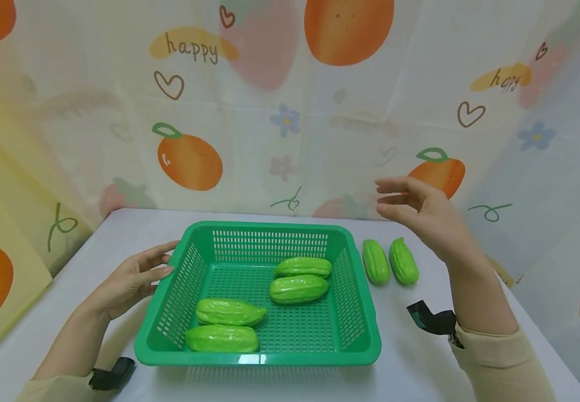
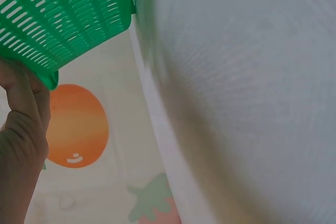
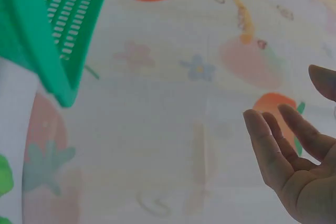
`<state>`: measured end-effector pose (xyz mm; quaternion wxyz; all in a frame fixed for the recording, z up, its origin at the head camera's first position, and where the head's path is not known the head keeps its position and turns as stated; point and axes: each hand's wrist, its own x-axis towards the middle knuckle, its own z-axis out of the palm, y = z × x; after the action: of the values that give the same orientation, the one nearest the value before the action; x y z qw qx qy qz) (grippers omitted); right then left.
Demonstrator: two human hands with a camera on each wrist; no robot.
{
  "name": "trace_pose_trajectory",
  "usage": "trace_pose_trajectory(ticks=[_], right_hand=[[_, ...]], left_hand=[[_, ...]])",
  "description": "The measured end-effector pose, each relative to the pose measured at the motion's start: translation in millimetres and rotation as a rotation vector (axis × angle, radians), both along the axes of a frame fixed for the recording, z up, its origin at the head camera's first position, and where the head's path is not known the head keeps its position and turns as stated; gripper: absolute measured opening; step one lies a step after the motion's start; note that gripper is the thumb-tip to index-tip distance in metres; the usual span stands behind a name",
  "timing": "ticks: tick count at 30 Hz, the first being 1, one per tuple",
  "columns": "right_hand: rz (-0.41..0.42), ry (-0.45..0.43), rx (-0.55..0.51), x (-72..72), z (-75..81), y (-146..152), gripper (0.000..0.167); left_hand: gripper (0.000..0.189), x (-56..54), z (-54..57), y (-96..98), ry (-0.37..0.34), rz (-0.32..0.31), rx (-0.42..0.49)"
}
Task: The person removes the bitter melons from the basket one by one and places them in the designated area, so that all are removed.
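A green plastic basket (image 1: 204, 360) with slotted walls stands on the white table. Two glossy, ridged light-green gourds, resembling bitter melons, lie at its front left (image 1: 230, 311), and another two (image 1: 300, 289) sit right of its middle. Outside, beyond the right wall, two more gourds (image 1: 376, 262) rest side by side on the table. My left hand (image 1: 129, 279) touches the basket's left rim with fingertips and thumb; in the left wrist view its fingers (image 2: 23, 95) meet the rim. Raised above the loose gourds, my right hand (image 1: 420, 215) holds nothing, its fingers loosely bent and thumb apart.
A fruit-printed cloth (image 1: 249, 139) hangs behind the table and along both sides. The white tabletop (image 1: 400, 352) extends right of the basket. A small tan object (image 1: 503, 272) is partly hidden behind the right forearm. Black straps (image 1: 114, 375) sit at both wrists.
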<state>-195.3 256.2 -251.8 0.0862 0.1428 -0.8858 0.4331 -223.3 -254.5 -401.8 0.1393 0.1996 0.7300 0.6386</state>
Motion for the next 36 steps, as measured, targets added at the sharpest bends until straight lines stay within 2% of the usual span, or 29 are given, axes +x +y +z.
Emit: trace_pose_trajectory(ticks=[7,13,21,28,36], right_hand=[[0.111,0.048,-0.077,4.4,3.4,-22.9,0.04],[0.164,0.036,-0.097,6.1,6.0,-42.6,0.04],[0.25,0.047,-0.104,-0.5,6.0,-68.3,0.04],[0.33,-0.016,-0.165,-3.8,4.0,-91.2,0.04],[0.401,-0.07,-0.175,-13.5,-3.2,-114.6,0.038]], left_hand=[[0.057,0.5,-0.4,0.5,0.0,0.012,-0.007],[0.057,0.6,0.1,-0.5,-0.001,0.008,0.005],[0.058,1.6,0.9,1.3,0.005,0.0,0.017],[0.059,0.7,-0.4,1.6,-0.001,0.014,-0.003],[0.058,0.8,-0.1,0.6,0.001,0.003,0.015]])
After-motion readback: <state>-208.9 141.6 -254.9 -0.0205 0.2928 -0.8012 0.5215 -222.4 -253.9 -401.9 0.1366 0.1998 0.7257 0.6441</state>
